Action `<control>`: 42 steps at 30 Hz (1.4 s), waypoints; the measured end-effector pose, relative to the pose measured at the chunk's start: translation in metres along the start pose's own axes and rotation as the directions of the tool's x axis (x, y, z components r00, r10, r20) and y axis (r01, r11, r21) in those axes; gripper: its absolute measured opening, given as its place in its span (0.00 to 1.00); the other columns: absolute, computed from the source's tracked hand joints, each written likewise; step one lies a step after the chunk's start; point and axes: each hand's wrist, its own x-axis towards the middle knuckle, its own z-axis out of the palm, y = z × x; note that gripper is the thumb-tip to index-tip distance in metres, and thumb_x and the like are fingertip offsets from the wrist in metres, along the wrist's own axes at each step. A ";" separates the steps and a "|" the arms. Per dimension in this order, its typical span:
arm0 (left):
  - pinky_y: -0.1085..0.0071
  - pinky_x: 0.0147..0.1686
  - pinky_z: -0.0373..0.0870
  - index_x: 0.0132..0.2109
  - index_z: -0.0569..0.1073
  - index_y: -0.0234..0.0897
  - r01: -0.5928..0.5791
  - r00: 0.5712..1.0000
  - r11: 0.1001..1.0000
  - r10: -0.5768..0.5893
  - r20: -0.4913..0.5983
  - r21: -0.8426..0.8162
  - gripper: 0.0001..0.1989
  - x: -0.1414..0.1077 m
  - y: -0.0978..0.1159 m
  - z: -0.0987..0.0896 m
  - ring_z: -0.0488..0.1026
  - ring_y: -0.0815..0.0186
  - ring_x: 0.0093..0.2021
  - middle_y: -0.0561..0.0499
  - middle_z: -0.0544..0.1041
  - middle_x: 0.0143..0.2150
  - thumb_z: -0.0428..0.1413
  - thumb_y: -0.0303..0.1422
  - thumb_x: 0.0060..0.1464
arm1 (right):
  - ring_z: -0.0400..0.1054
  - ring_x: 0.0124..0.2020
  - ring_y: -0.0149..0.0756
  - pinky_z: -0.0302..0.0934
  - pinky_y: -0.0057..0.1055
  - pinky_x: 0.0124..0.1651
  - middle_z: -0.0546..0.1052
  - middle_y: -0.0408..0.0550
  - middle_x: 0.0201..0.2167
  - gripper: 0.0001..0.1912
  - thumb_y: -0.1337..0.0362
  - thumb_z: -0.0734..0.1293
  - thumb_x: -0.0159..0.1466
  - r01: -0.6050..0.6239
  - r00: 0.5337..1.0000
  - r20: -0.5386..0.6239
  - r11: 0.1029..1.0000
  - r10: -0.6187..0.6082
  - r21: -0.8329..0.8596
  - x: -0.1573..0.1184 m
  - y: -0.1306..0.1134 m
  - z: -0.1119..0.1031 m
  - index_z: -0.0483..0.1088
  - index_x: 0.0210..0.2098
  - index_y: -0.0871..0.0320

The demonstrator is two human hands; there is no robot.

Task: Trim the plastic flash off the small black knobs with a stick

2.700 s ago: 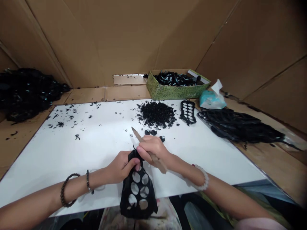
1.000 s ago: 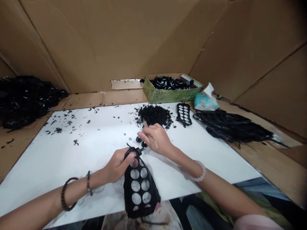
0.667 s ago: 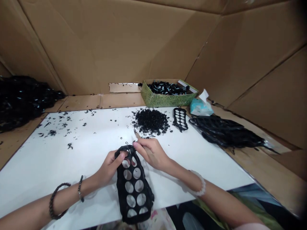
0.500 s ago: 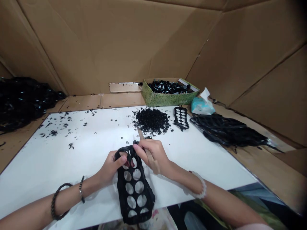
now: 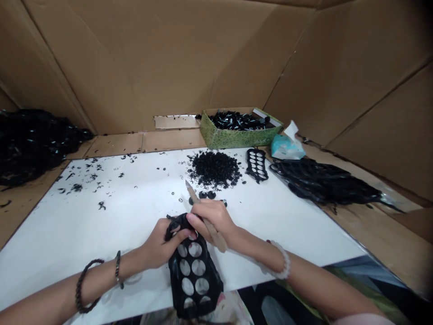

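A black rubbery sheet with two rows of round holes (image 5: 195,282) hangs from my hands over the near edge of the white tabletop. My left hand (image 5: 162,243) is closed on its upper left end, thumb on top. My right hand (image 5: 216,221) holds a craft knife with a tan, wrapped-looking handle (image 5: 216,237), its blade pointing up and away. The right thumb and fingers also press at the sheet's folded top end. Several black round discs (image 5: 207,195) lie just past the right hand. Beyond them is a heap of small black rings (image 5: 214,169).
A green box (image 5: 241,137) of black parts stands at the back, beside a tissue pack (image 5: 287,146). Another holed sheet (image 5: 257,164) lies near a stack of black sheets (image 5: 324,183). Black scraps pile (image 5: 37,144) at left. Cardboard walls (image 5: 152,58) enclose the table (image 5: 135,216).
The top end of the holed sheet is now folded over under my fingers. My left hand has moved right and slightly down. More black discs show beyond my right hand.
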 end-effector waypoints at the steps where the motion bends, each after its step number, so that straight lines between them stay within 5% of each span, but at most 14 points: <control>1: 0.72 0.34 0.69 0.32 0.73 0.32 -0.025 0.999 1.000 0.025 0.021 -0.010 0.13 -0.001 0.000 0.000 0.72 0.67 0.31 0.49 0.76 0.29 0.48 0.34 0.58 | 0.52 0.18 0.25 0.47 0.24 0.22 0.59 0.38 0.15 0.19 0.61 0.55 0.64 -0.080 0.996 0.035 0.990 0.077 0.117 0.000 -0.001 0.001 0.57 0.18 0.59; 4: 0.72 0.34 0.68 0.31 0.72 0.32 -0.030 0.999 0.997 0.031 0.019 -0.064 0.13 -0.002 0.001 0.001 0.71 0.67 0.30 0.48 0.74 0.29 0.47 0.33 0.58 | 0.51 0.18 0.24 0.47 0.23 0.21 0.57 0.37 0.15 0.21 0.56 0.55 0.65 -0.326 0.945 0.122 0.852 0.303 0.410 0.001 -0.004 0.001 0.56 0.19 0.58; 7: 0.72 0.33 0.68 0.30 0.70 0.33 0.031 0.999 0.994 -0.036 -0.040 -0.105 0.12 -0.003 -0.001 0.002 0.70 0.68 0.29 0.50 0.73 0.28 0.48 0.34 0.58 | 0.52 0.19 0.25 0.47 0.23 0.21 0.58 0.38 0.16 0.22 0.52 0.57 0.63 -0.381 0.900 0.006 0.782 0.435 0.494 0.007 0.002 -0.009 0.56 0.18 0.58; 10: 0.72 0.35 0.67 0.29 0.71 0.33 0.051 0.992 0.994 -0.061 -0.107 -0.098 0.12 -0.003 -0.004 0.002 0.70 0.68 0.30 0.50 0.73 0.27 0.48 0.34 0.58 | 0.52 0.19 0.26 0.45 0.24 0.21 0.58 0.39 0.16 0.21 0.52 0.57 0.62 -0.309 0.864 -0.276 0.876 0.421 0.371 0.016 0.015 -0.034 0.57 0.18 0.58; 12: 0.71 0.36 0.66 0.29 0.71 0.34 0.057 0.988 0.993 -0.072 -0.140 -0.106 0.13 -0.002 -0.004 0.001 0.70 0.67 0.31 0.51 0.72 0.27 0.48 0.34 0.58 | 0.50 0.19 0.26 0.44 0.25 0.22 0.56 0.39 0.15 0.21 0.53 0.56 0.62 -0.299 0.875 -0.345 0.939 0.340 0.168 0.021 0.022 -0.054 0.55 0.17 0.58; 15: 0.72 0.35 0.65 0.27 0.70 0.34 0.074 0.981 0.989 -0.095 -0.167 -0.128 0.14 0.001 -0.002 0.000 0.69 0.68 0.31 0.51 0.71 0.26 0.48 0.34 0.58 | 0.48 0.17 0.26 0.42 0.26 0.24 0.54 0.39 0.13 0.21 0.55 0.59 0.60 -0.262 0.962 0.000 0.923 0.273 -0.281 0.025 0.028 -0.075 0.54 0.15 0.58; 17: 0.73 0.34 0.64 0.27 0.70 0.34 0.093 0.980 0.987 -0.115 -0.164 -0.134 0.14 0.003 0.000 -0.001 0.69 0.68 0.30 0.52 0.71 0.26 0.48 0.35 0.58 | 0.49 0.17 0.26 0.40 0.27 0.24 0.56 0.40 0.12 0.20 0.58 0.60 0.60 -0.169 0.919 0.224 0.837 0.325 -0.520 0.025 0.030 -0.079 0.55 0.15 0.59; 21: 0.73 0.34 0.64 0.26 0.69 0.34 0.110 0.981 0.987 -0.127 -0.146 -0.121 0.14 0.004 0.004 -0.001 0.68 0.68 0.30 0.52 0.71 0.25 0.49 0.35 0.58 | 0.55 0.18 0.28 0.40 0.27 0.24 0.64 0.44 0.14 0.18 0.60 0.59 0.60 -0.060 0.825 0.387 0.744 0.412 -0.665 0.024 0.035 -0.070 0.61 0.16 0.59; 27: 0.72 0.35 0.64 0.27 0.69 0.34 0.118 0.982 0.989 -0.130 -0.134 -0.094 0.14 0.003 0.002 0.000 0.69 0.67 0.31 0.51 0.71 0.26 0.48 0.36 0.58 | 0.64 0.22 0.33 0.42 0.28 0.25 0.72 0.48 0.18 0.16 0.60 0.59 0.61 -0.014 0.776 0.442 0.713 0.450 -0.701 0.025 0.036 -0.062 0.66 0.19 0.59; 36: 0.72 0.34 0.64 0.28 0.69 0.34 0.119 0.986 0.988 -0.130 -0.108 -0.097 0.13 0.004 0.001 0.000 0.68 0.68 0.30 0.52 0.71 0.26 0.48 0.35 0.58 | 0.63 0.20 0.32 0.42 0.27 0.24 0.71 0.47 0.17 0.17 0.60 0.61 0.61 -0.013 0.759 0.483 0.751 0.437 -0.660 0.024 0.034 -0.063 0.67 0.19 0.59; 39: 0.72 0.35 0.63 0.28 0.69 0.34 0.118 0.988 0.988 -0.127 -0.093 -0.095 0.14 0.005 0.002 -0.001 0.68 0.68 0.31 0.52 0.71 0.26 0.48 0.36 0.58 | 0.64 0.22 0.33 0.45 0.27 0.26 0.72 0.47 0.18 0.16 0.57 0.62 0.61 -0.082 0.791 0.431 0.773 0.435 -0.629 0.024 0.033 -0.064 0.70 0.21 0.59; 42: 0.72 0.34 0.63 0.27 0.68 0.34 0.119 0.990 0.989 -0.125 -0.060 -0.087 0.14 0.005 0.003 -0.001 0.68 0.68 0.30 0.52 0.71 0.26 0.48 0.36 0.58 | 0.66 0.26 0.33 0.49 0.26 0.28 0.73 0.47 0.22 0.16 0.54 0.61 0.62 -0.145 0.856 0.397 0.890 0.332 -0.432 0.024 0.026 -0.062 0.72 0.30 0.59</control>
